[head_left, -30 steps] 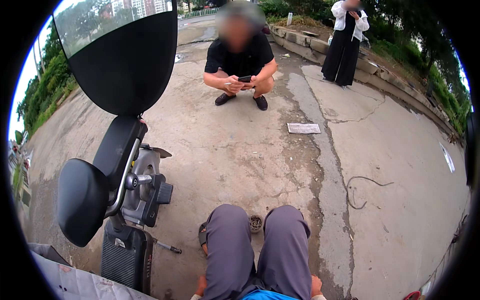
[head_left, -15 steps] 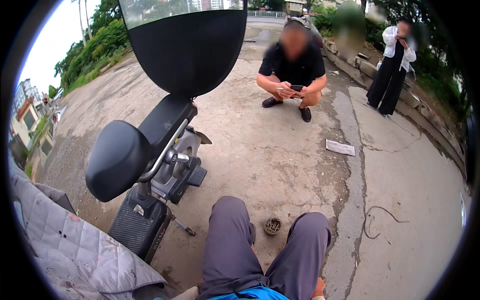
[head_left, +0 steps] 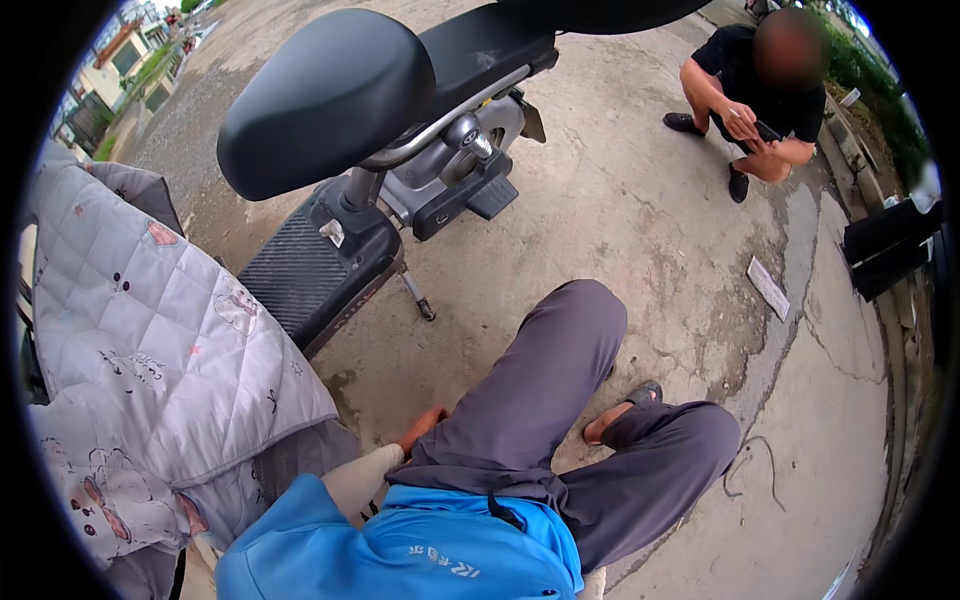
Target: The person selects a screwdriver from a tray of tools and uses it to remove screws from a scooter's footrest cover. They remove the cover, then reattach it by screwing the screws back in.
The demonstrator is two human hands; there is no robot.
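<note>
My left hand point(head_left: 425, 425) hangs low beside my left thigh, with a pale sleeve point(head_left: 365, 480) covering the forearm. Its fingers are mostly hidden by the leg of my grey trousers point(head_left: 515, 390), so I cannot make out whether it holds anything. Nearest to it are the trouser leg, the concrete ground and the quilted, patterned cover point(head_left: 190, 320) on the left. My right hand is out of the picture; only a bit of pale sleeve point(head_left: 592, 583) shows below my blue shirt point(head_left: 400, 550).
An electric scooter with a black seat point(head_left: 325, 100), ribbed footboard point(head_left: 300, 260) and lowered kickstand point(head_left: 420, 298) stands at front left. A person in black point(head_left: 765, 80) squats at far right, holding a phone point(head_left: 767, 132). A flat pale piece point(head_left: 768, 288) and a thin dark strip point(head_left: 765, 470) lie on the concrete.
The view has swung down and left, so the scooter and squatting person appear further right and higher. My left hand has come into view; my right has left it. The small bowl is no longer visible.
</note>
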